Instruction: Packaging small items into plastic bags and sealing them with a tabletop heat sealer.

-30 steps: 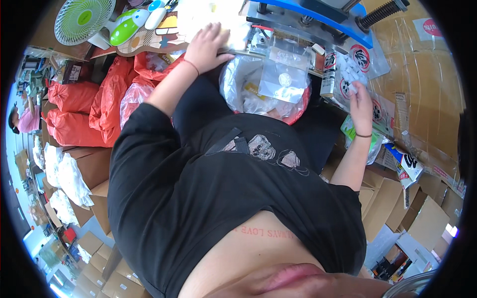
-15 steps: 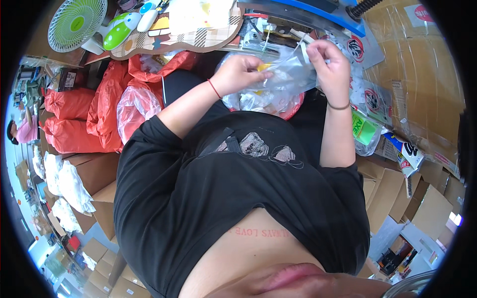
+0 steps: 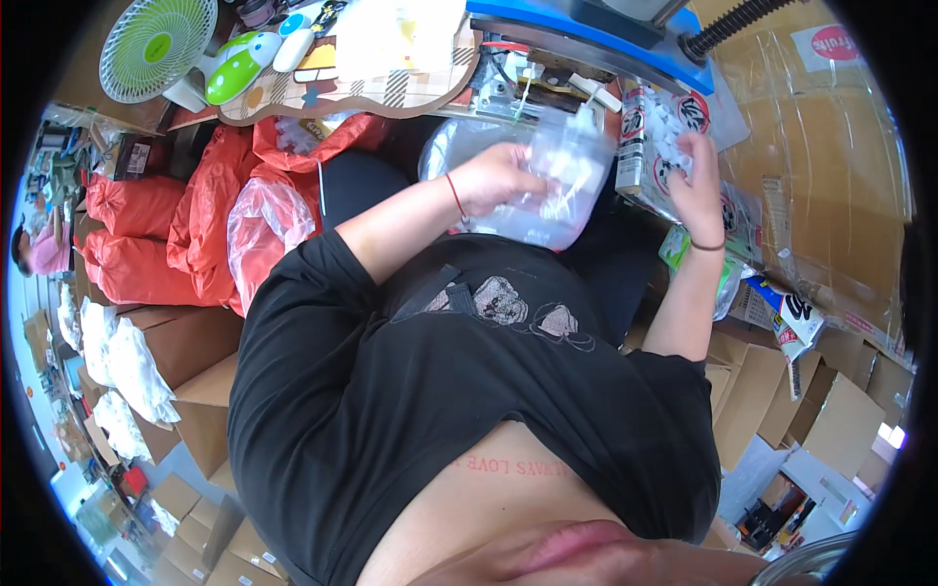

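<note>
My left hand (image 3: 500, 180) pinches a clear plastic bag (image 3: 575, 156) with something pale inside, blurred by motion. My right hand (image 3: 699, 190) is at an open printed carton (image 3: 633, 161) holding small white pieces (image 3: 664, 125). Its fingers are curved and apart, beside the pieces, and nothing shows between them. Below the held bag, a container with a pile of clear bags (image 3: 523, 230) sits near my lap, partly covered by my left hand.
Ahead is a machine with a blue frame (image 3: 596, 24) and a threaded rod (image 3: 743, 27). A patterned board (image 3: 303, 90) with a green-and-white fan (image 3: 156, 47) lies at far left. Red sacks (image 3: 137, 205) stand left; a large cardboard box (image 3: 831, 146) is on the right.
My right hand has let go of the plastic bag and moved right to the carton of white pieces. My left hand keeps the bag, which now hangs more upright.
</note>
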Demonstrator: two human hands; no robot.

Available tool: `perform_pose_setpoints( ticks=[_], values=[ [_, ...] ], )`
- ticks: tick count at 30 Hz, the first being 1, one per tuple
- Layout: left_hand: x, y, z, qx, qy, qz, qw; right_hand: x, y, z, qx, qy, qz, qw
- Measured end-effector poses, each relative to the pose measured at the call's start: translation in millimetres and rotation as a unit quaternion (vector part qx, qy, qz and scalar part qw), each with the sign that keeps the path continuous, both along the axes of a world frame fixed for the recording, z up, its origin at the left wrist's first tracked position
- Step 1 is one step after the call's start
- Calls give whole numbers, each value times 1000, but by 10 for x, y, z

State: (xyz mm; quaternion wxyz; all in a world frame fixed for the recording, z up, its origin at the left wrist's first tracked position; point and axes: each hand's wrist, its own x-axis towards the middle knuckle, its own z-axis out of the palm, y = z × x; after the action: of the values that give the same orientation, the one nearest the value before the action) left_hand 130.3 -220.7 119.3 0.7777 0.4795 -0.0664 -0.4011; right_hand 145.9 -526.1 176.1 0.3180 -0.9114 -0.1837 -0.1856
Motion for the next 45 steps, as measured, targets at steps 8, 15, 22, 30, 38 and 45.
perform_pose_setpoints(
  ticks=[8, 15, 22, 30, 38, 45],
  values=[
    [451, 145, -76, 81, 12, 135, 987, -146, -79, -329, -64, 95, -80, 990],
    [1035, 1100, -236, 505, -591, 451, 440, -156, -187, -372, -57, 48, -89, 993],
    [416, 1252, -300, 540, -585, 200, 571, -186, -32, -238, 25, 35, -101, 994],
    [105, 645, 153, 390, -379, 96, 833, -149, 871, 82, 34, 66, 147, 986],
    [-103, 173, -24, 134, -120, 8, 984, 35, 820, 144, 46, 62, 126, 989],
    [-156, 19, -96, 12, 21, -22, 999, 73, 349, 90, -30, 75, 58, 995]
  ],
)
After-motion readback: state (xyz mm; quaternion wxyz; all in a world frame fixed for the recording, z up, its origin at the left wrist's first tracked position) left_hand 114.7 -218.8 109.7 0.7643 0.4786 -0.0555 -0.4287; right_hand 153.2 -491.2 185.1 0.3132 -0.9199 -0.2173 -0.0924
